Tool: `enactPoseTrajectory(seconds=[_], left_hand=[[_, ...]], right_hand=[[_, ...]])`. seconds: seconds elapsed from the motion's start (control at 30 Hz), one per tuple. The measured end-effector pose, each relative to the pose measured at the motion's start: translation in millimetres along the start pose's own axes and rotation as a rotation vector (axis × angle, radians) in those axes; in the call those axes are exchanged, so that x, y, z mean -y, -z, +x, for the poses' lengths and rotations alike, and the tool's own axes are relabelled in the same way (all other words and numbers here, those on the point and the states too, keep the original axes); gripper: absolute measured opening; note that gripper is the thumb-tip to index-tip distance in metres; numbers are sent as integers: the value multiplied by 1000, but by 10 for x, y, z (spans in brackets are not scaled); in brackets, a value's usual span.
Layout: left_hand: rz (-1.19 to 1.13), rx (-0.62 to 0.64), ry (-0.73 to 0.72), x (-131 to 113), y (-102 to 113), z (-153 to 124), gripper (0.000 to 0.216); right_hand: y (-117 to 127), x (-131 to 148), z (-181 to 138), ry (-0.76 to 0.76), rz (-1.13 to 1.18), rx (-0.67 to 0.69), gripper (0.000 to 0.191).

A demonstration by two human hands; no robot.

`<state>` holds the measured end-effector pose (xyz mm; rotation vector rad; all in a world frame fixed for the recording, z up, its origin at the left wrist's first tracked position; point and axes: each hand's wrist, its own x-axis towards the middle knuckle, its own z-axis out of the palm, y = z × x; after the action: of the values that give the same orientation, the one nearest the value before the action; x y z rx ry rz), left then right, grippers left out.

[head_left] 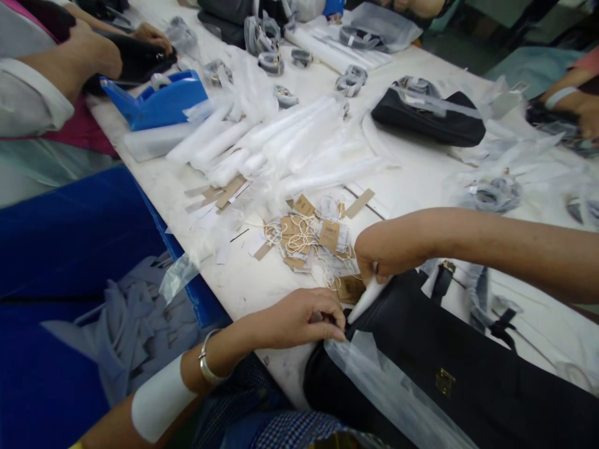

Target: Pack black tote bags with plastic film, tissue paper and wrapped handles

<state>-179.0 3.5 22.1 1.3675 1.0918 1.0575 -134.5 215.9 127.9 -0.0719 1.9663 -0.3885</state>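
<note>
A black handbag (468,355) with a gold clasp lies before me at the lower right. My left hand (309,318) is closed in a pinch at the bag's left end. What lies between its fingertips is hidden. Just below that thumb, a strip of clear plastic film (397,390) runs along the bag's front. Fingers pointing down, my right hand (390,246) grips a white wrapping piece (365,300) at the bag's upper left corner. Tags with white strings (299,237) are heaped just beyond both hands.
Rolled clear plastic bags (290,143) cover the table's middle, near a blue tape dispenser (159,100). Another black bag (428,118) and several wrapped straps (350,81) lie farther back. A blue bin (70,231) holding grey scraps stands left. Other people's hands (152,37) work around the table.
</note>
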Motion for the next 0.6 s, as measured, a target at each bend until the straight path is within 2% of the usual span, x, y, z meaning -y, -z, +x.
enactPoseTrajectory(seconds=[0.07, 0.13, 0.23, 0.33, 0.47, 0.53, 0.6], left_hand=[[52, -143, 126, -89, -87, -91, 17], [99, -270, 324, -193, -207, -214, 23], [113, -262, 538, -324, -423, -408, 27], [149, -277, 611, -369, -616, -532, 24], [191, -322, 636, -312, -771, -557, 49], [186, -319, 638, -278, -809, -539, 45], [171, -306, 622, -260, -829, -522, 32]], right_hand=[[-42, 32, 14, 24, 21, 49, 27], [-77, 47, 11, 56, 50, 88, 28], [-127, 36, 3, 129, 140, 135, 26], [-200, 24, 28, 236, 221, 179, 26], [-328, 52, 85, 300, 236, 182, 28], [-371, 75, 88, 300, 224, 163, 27], [-381, 99, 62, 274, 210, 154, 25]])
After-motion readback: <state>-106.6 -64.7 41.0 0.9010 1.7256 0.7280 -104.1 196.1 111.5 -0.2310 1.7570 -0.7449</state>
